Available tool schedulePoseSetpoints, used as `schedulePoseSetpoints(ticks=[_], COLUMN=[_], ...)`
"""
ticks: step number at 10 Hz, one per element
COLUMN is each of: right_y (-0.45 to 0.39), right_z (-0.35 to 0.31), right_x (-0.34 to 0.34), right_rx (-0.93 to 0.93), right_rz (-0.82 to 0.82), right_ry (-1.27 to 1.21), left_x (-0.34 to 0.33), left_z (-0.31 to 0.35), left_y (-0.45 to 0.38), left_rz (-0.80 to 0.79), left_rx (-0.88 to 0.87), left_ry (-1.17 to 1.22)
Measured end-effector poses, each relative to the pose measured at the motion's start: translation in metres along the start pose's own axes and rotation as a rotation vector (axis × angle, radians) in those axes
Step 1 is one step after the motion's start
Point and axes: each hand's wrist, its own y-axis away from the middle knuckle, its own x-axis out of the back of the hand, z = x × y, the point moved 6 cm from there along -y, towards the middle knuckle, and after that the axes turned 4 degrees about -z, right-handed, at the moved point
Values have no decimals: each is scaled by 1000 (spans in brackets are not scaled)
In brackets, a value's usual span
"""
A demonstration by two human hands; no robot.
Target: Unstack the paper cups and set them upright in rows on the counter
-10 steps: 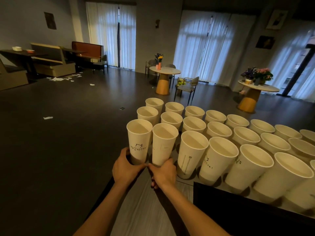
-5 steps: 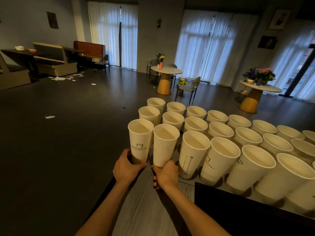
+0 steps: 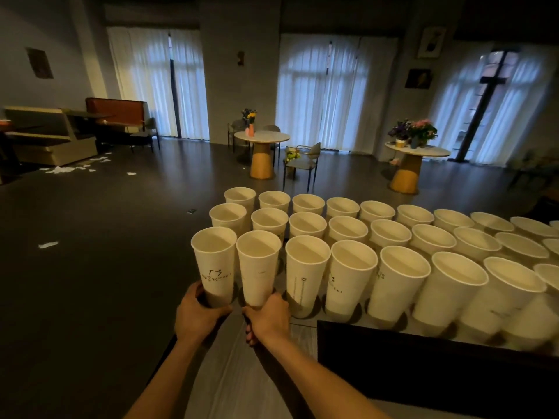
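At lower centre of the frame I see my left hand [image 3: 199, 316] wrapped around the base of the leftmost cup [image 3: 215, 264], a tall cream paper cup with small dark print, and my right hand [image 3: 266, 316] curled round the base of its neighbour cup [image 3: 257, 267]. Both stand upright at the counter [image 3: 242, 385] edge. Beyond them, three rows of upright cups [image 3: 390, 234] run toward the right of the frame.

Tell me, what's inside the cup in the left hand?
Nothing shows inside the paper cup: only bare pale wall below its rim. Its bottom is out of sight, and the left hand covers its base.
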Motion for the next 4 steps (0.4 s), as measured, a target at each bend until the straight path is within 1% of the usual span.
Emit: schedulePoseSetpoints(ticks=[1,2,3,4], right_y=[-30,-39,1,12], right_z=[30,45,17,16], right_x=[-16,-24,-6,3], right_rx=[-20,-10,58,23], right_rz=[56,60,42,-7], right_ry=[37,46,94,169], left_x=[1,2,6,12], left_z=[0,-5,-13,-20], left_y=[5,12,26,38], left_rz=[22,58,166,320], left_rx=[-14,-15,99,263], left_ry=[49,70,93,171])
